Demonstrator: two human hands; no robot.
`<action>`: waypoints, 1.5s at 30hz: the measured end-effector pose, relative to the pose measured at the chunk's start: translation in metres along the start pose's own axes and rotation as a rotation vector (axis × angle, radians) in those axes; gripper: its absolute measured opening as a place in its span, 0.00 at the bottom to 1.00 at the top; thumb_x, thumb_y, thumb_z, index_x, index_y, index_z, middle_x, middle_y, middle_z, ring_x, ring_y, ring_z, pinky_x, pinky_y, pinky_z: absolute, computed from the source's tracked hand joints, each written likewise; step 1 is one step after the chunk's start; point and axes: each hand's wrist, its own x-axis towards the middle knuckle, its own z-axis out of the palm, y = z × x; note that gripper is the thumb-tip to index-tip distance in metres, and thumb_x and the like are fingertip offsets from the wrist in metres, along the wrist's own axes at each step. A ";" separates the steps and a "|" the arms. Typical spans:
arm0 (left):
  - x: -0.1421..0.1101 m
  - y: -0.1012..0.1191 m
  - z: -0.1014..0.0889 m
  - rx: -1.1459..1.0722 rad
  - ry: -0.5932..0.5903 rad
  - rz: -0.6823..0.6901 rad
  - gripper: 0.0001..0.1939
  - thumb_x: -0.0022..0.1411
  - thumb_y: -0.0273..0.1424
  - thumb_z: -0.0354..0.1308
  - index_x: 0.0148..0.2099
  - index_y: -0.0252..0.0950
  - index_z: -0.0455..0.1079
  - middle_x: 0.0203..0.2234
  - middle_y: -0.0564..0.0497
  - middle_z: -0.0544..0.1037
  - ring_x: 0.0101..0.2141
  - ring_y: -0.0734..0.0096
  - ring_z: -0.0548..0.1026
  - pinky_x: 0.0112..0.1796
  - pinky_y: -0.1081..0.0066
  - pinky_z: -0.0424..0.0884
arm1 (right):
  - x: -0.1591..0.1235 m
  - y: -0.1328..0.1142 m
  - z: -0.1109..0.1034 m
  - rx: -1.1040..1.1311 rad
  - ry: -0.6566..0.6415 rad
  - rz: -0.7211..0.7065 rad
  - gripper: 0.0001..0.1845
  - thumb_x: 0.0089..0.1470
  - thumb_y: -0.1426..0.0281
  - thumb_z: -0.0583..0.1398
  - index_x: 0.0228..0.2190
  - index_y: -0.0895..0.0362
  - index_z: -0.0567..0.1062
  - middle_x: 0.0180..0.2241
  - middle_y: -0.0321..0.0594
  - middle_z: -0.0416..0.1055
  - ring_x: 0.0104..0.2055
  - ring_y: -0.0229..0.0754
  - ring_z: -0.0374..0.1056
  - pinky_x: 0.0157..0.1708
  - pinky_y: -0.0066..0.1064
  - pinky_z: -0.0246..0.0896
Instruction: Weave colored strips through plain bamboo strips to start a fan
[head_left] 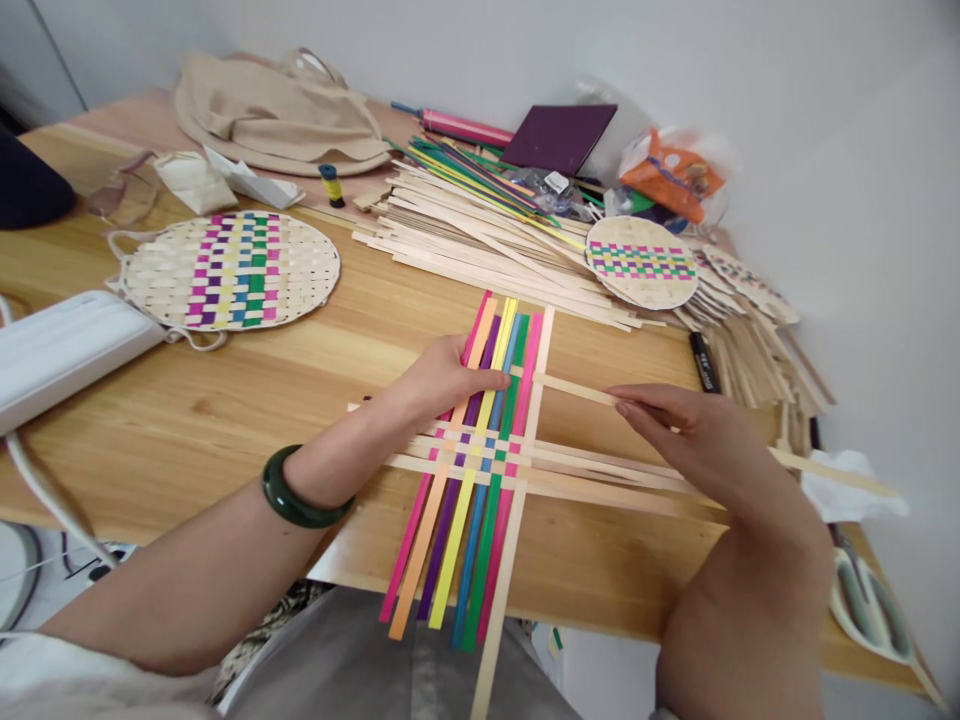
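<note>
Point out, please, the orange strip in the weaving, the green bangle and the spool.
Orange strip (423, 540), head view: its lower length, below the crossings.
Green bangle (289, 508), head view: the band's lower-left curve.
Spool (332, 188), head view: its yellow middle.

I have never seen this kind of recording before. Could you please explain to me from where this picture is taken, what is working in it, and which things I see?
There is no machine at work here, only a person's two bare hands. The single picture comes from a camera worn on the person's head, looking forward and down.

The left hand lies on a set of coloured strips, its thumb reaching across them. The right hand pinches a pale strip. Nearer the person, other pale strips already cross the coloured ones.

On the wooden table you also see an oval woven piece at the picture's left, a smaller woven piece towards the right, and a pile of loose strips at the back.
</note>
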 end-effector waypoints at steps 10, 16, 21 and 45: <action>-0.001 0.003 0.000 -0.063 0.028 -0.007 0.07 0.56 0.27 0.64 0.39 0.34 0.75 0.25 0.52 0.80 0.23 0.71 0.78 0.29 0.72 0.77 | 0.006 0.002 0.007 0.098 -0.059 -0.077 0.17 0.57 0.60 0.57 0.41 0.53 0.81 0.40 0.40 0.80 0.41 0.45 0.75 0.41 0.35 0.71; 0.001 0.005 -0.002 -0.199 0.016 -0.093 0.05 0.55 0.26 0.65 0.37 0.33 0.76 0.24 0.50 0.80 0.21 0.69 0.78 0.24 0.70 0.77 | 0.009 0.004 0.006 0.124 -0.138 -0.063 0.17 0.58 0.59 0.56 0.40 0.52 0.81 0.28 0.36 0.77 0.33 0.42 0.74 0.36 0.34 0.68; 0.001 0.007 -0.004 -0.238 0.008 -0.120 0.03 0.57 0.25 0.62 0.30 0.32 0.76 0.21 0.50 0.79 0.19 0.69 0.77 0.21 0.72 0.76 | 0.009 0.004 0.004 0.151 -0.124 -0.096 0.17 0.59 0.59 0.56 0.41 0.50 0.80 0.29 0.36 0.76 0.34 0.41 0.73 0.36 0.33 0.67; 0.010 -0.004 -0.016 -0.146 -0.041 -0.104 0.07 0.50 0.32 0.67 0.30 0.33 0.76 0.23 0.48 0.81 0.21 0.67 0.77 0.22 0.71 0.76 | 0.010 0.004 0.006 0.118 -0.120 -0.021 0.18 0.56 0.56 0.56 0.37 0.53 0.80 0.31 0.39 0.79 0.36 0.44 0.75 0.40 0.36 0.69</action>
